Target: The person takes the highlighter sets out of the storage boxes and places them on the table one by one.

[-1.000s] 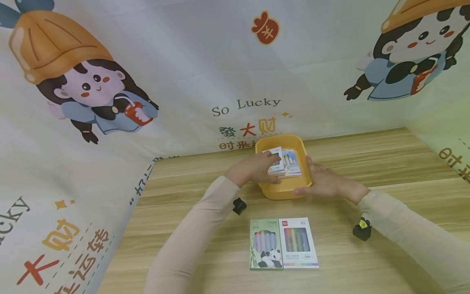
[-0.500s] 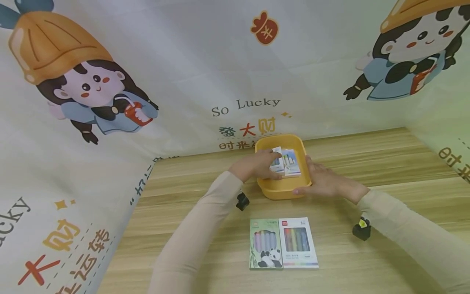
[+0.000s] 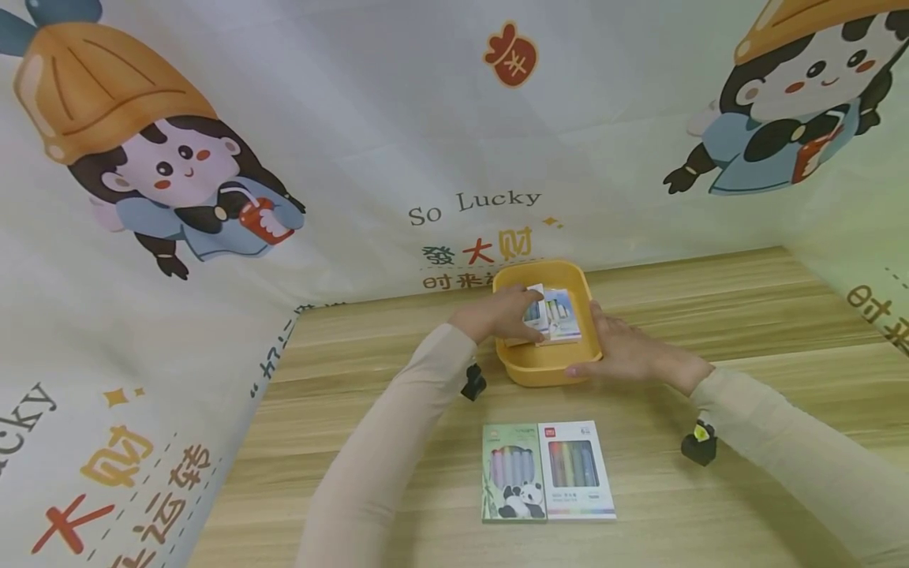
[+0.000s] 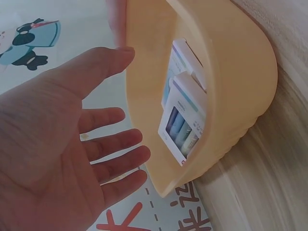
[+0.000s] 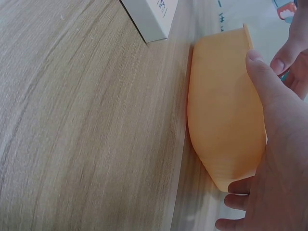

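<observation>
A yellow plastic bin [image 3: 547,377] stands against the back wall and holds white boxes. One white box [image 4: 183,120] has pale coloured sticks behind its window; another white box [image 4: 180,60] lies beyond it. My left hand [image 3: 500,313] hovers over the left side of the bin, overlapping the boxes in the head view. In the left wrist view its thumb and fingers are spread with nothing between them. My right hand [image 3: 628,351] rests along the bin's right side, its fingers against the outer wall and its thumb at the near rim.
On the wooden table [image 3: 341,379], nearer me, a green panda box [image 3: 514,505] and a white box [image 3: 578,505] lie side by side, both with coloured sticks in their windows. A printed cloth [image 3: 604,158] hangs behind and at both sides.
My left hand and forearm have shifted slightly right over the bin, covering more of the left box than one second ago. The right hand, bin and boxes on the table stay where they were.
</observation>
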Demonstrator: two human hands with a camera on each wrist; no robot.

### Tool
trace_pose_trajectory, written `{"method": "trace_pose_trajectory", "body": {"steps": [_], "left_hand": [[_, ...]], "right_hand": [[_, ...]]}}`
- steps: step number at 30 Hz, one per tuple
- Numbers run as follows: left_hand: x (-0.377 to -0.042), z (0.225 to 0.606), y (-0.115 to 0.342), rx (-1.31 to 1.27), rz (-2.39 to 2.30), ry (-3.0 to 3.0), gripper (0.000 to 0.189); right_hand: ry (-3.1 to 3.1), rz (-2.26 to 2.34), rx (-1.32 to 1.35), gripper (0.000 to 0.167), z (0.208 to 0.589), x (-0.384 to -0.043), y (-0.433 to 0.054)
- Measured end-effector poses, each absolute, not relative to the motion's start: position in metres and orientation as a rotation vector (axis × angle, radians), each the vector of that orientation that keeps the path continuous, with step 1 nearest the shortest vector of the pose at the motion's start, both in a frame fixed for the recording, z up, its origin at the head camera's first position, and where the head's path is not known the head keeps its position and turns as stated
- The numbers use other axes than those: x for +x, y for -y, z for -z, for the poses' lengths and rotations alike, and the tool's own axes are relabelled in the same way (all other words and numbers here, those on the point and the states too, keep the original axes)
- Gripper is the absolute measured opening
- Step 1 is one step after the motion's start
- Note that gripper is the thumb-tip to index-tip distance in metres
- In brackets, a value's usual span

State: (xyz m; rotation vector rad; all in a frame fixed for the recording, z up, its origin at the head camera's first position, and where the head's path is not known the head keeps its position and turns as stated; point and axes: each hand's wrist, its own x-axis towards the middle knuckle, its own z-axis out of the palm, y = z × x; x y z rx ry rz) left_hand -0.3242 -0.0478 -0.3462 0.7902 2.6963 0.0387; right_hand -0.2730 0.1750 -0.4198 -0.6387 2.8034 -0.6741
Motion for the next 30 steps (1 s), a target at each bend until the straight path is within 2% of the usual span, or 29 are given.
{"method": "trace_pose_trajectory", "body": {"steps": [30], "left_hand": [[-0.346, 0.354, 0.040, 0.733, -0.029, -2.712, 0.083]], "right_hand": [[-2.804, 0.685, -0.639, 0.130, 0.420, -0.272, -0.175]]}}
